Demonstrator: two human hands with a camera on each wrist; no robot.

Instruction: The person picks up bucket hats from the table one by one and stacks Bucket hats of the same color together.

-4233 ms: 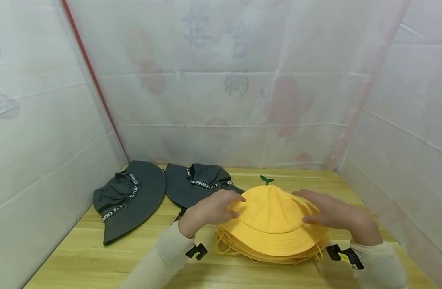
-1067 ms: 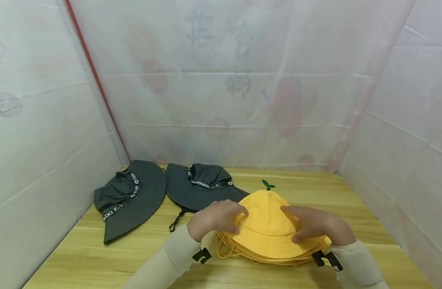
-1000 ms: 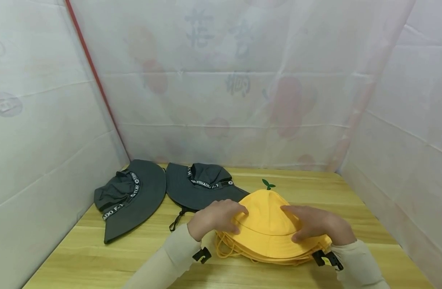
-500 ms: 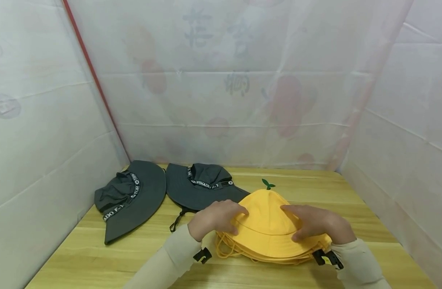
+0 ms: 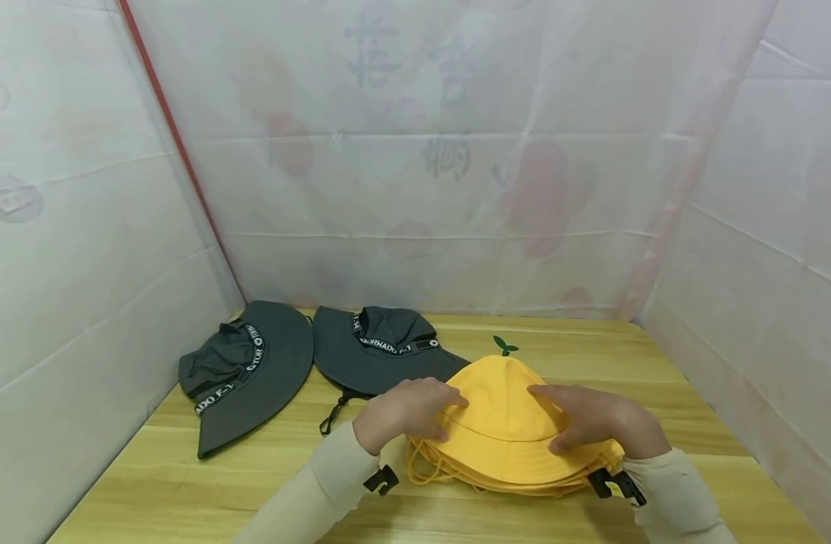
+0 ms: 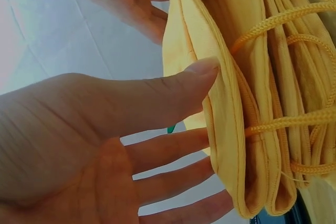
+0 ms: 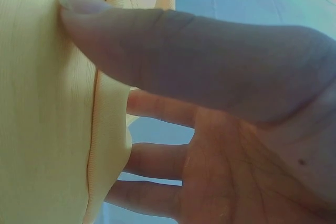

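Note:
A stack of yellow bucket hats [image 5: 500,446] stands on the table, the top one's crown upright with a green sprout [image 5: 505,346] on its tip. My left hand [image 5: 405,414] touches the left side of the top hat; in the left wrist view its thumb [image 6: 173,87] rests on the brim and the other fingers lie fairly straight beyond. On the opposite side, my right hand [image 5: 595,419] touches crown and brim with thumb [image 7: 173,51] and fingers extended. Yellow cords [image 6: 289,17] hang between the stacked brims in the left wrist view. Neither hand curls round the hats.
Two dark grey bucket hats with lettered bands, one at the left [image 5: 259,378] and one at the back middle [image 5: 381,351], lie on the wooden table [image 5: 252,483]. The second one's brim meets the yellow stack. White sheet walls [image 5: 415,189] enclose the table on three sides.
Since the oldest frame my right hand has moved left and inward, and my left hand slightly down, uncovering a dark hat's cord. Over the last second both hands stay still.

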